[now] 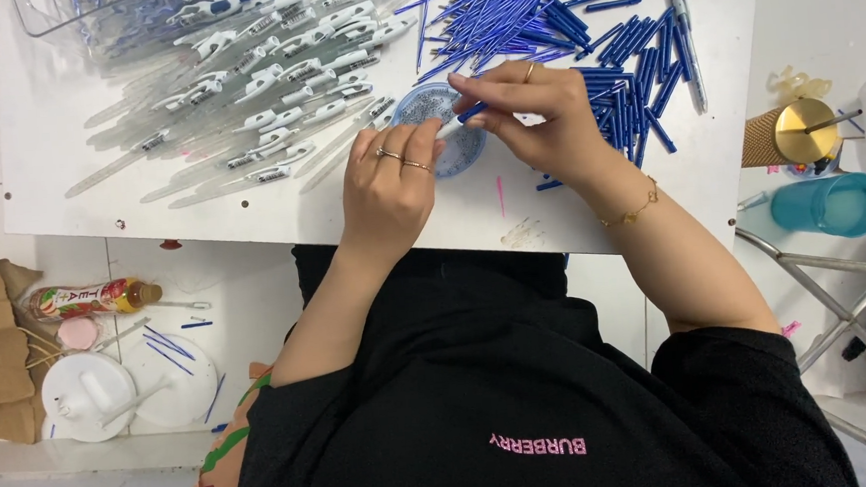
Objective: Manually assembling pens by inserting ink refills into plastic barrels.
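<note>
Head view: my right hand (535, 107) is pinched together on a short blue plastic pen piece (472, 112), held just above the small round blue dish (457, 152) at the white board's (251, 210) middle. My left hand (389, 181) is curled, fingertips closed on a clear pen barrel (443, 128) w/ its tip meeting the blue piece. I'd say keep both parts in line, push straight, no twisting. Clear barrels (242, 75) lie left, blue refills (581, 34) right.

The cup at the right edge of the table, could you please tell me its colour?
The cup is turquoise blue, seen best in the head view.
</note>
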